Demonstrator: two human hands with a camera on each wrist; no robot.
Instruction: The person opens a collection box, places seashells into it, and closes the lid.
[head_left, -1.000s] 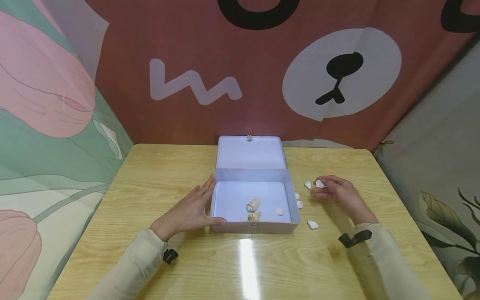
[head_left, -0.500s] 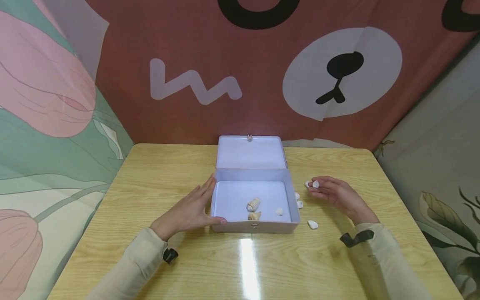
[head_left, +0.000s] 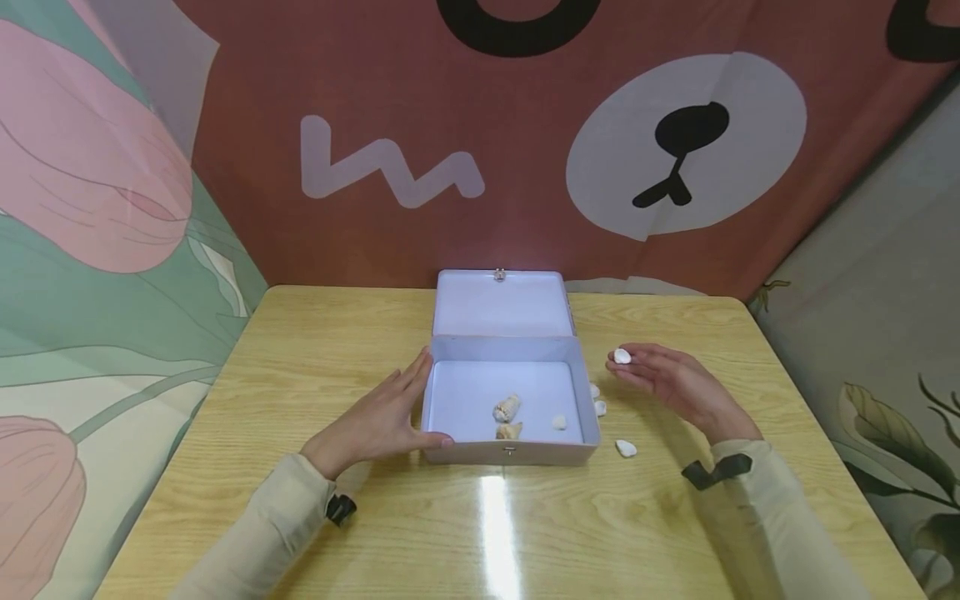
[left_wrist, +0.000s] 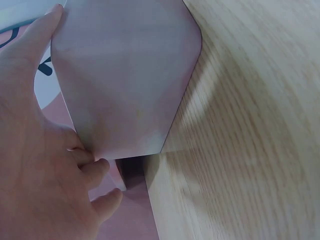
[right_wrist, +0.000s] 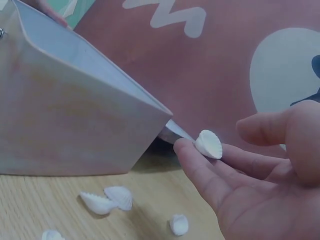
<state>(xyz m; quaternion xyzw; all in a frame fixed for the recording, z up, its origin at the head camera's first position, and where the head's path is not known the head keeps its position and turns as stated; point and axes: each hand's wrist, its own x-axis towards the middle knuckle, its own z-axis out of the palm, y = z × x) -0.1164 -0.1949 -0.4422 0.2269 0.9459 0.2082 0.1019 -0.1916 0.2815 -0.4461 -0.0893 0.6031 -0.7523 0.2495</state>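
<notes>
Fingers [right_wrist: 202,172] extended, our right hand's grip [right_wrist: 265,195] was loose and unclenched: a white shell [right_wrist: 209,145] rested near the fingertips, and the thumb stood apart from it. We had that shell above the desk [head_left: 420,533], to the right of the open box [head_left: 547,455]. Our left hand's grip [head_left: 375,427] was spread wide and grasped the box's left end, thumb over the front rim. Inside it we saw two spiral shells [head_left: 507,408] and a small white piece [head_left: 559,422]; more white shells [right_wrist: 97,204] lay on the desk nearby.
</notes>
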